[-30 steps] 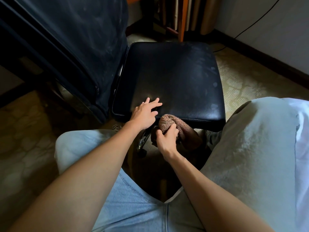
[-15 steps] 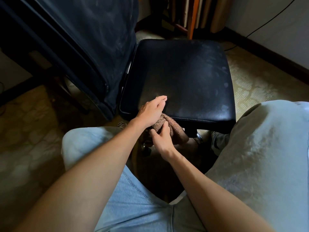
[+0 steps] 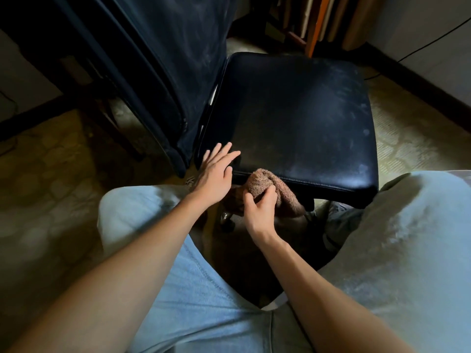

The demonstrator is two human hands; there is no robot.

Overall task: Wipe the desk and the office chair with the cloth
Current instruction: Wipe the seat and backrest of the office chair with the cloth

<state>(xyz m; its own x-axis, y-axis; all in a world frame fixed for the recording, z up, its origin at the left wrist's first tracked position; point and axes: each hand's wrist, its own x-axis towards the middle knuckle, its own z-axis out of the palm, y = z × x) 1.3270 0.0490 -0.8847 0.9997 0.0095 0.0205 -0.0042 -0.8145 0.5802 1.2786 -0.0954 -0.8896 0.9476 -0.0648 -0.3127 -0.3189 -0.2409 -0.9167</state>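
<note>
The office chair's black padded seat [image 3: 293, 118] fills the middle of the head view, dusty toward its right side, with the dark backrest [image 3: 178, 59] standing at its left. A brown fuzzy cloth [image 3: 262, 183] is bunched against the seat's near edge. My right hand [image 3: 261, 211] grips the cloth from below, fingers curled into it. My left hand [image 3: 216, 171] has straight, spread fingers at the seat's near left corner, just left of the cloth.
My knees in light jeans [image 3: 382, 238] frame the chair on both sides. A chair caster [image 3: 226, 217] shows under the seat. Wooden furniture legs [image 3: 316, 24] stand behind the chair, and a dark baseboard with a cable [image 3: 420, 80] runs at right.
My left hand has moved left off the cloth to the seat's corner with fingers spread. My right hand keeps its hold on the cloth at the seat's front edge.
</note>
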